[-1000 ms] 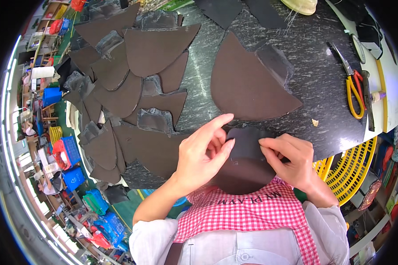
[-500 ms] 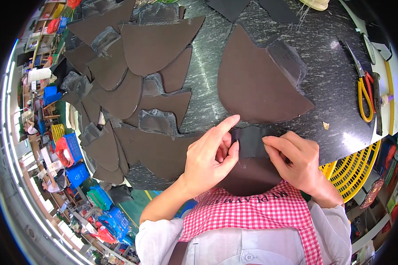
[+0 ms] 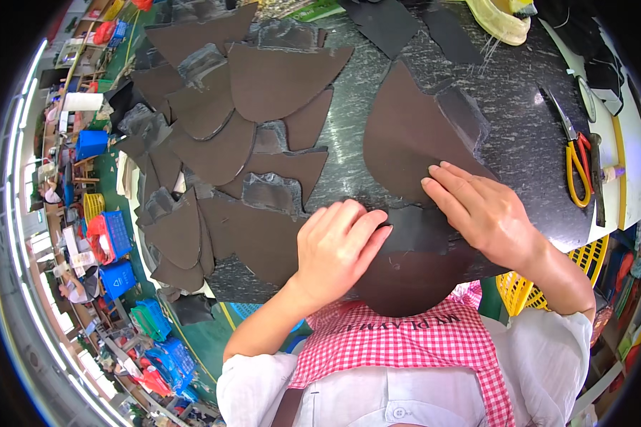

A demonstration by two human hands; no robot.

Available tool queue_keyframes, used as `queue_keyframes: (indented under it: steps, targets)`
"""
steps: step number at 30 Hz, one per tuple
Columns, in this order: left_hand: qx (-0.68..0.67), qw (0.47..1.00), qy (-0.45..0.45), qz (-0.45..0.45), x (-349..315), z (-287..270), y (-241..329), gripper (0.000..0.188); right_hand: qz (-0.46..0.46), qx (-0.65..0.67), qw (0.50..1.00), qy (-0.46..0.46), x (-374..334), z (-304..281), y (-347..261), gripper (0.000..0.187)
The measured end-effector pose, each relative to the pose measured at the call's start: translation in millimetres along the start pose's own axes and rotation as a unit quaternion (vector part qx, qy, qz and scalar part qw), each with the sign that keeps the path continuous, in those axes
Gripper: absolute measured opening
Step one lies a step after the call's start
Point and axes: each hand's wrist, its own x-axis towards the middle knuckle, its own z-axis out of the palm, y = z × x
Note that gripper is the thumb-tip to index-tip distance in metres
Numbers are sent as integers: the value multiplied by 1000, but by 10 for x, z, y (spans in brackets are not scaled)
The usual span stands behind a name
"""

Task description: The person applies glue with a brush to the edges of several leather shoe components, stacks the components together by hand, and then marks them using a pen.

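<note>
At the near edge of the table lies a dark brown leather-like piece (image 3: 417, 281) with a black strip (image 3: 413, 226) along its far side; its rounded end hangs over the edge toward my apron. My left hand (image 3: 335, 249) is closed, thumb and fingers pinching the strip's left end. My right hand (image 3: 481, 213) lies flat and open, fingers stretched out over the strip's right end. Its fingertips rest on a larger brown curved piece (image 3: 413, 135), which has a grey-black patch (image 3: 463, 117) on its right edge. Whatever is under my right palm is hidden.
Overlapping brown pieces (image 3: 214, 153) with grey-black patches cover the table's left side. Yellow-handled scissors (image 3: 577, 160) lie at the right, near a red-handled tool (image 3: 584, 146). Black pieces (image 3: 384, 25) and a pale yellow curved object (image 3: 502, 25) are at the back. A yellow basket (image 3: 516, 288) stands below the right edge.
My right hand has gone from a pinch to lying flat, reaching farther over the larger piece. My left fingers have curled in at the strip's left end. The whole view has shifted slightly.
</note>
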Motion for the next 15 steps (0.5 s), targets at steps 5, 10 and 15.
queue_keyframes:
  steps: [5, 10, 15]
  targets:
    - [0, 999, 34, 34, -91, 14, -55, 21, 94, 68, 978, 173, -151, -301, 29, 37]
    - [-205, 967, -149, -17, -384, -40, 41, 30, -150, 188, 961, 134, -411, -223, -334, 25]
    - [-486, 865, -75, -99, 402, -338, -624, 20, -139, 150, 977, 55, -451, 231, -290, 25]
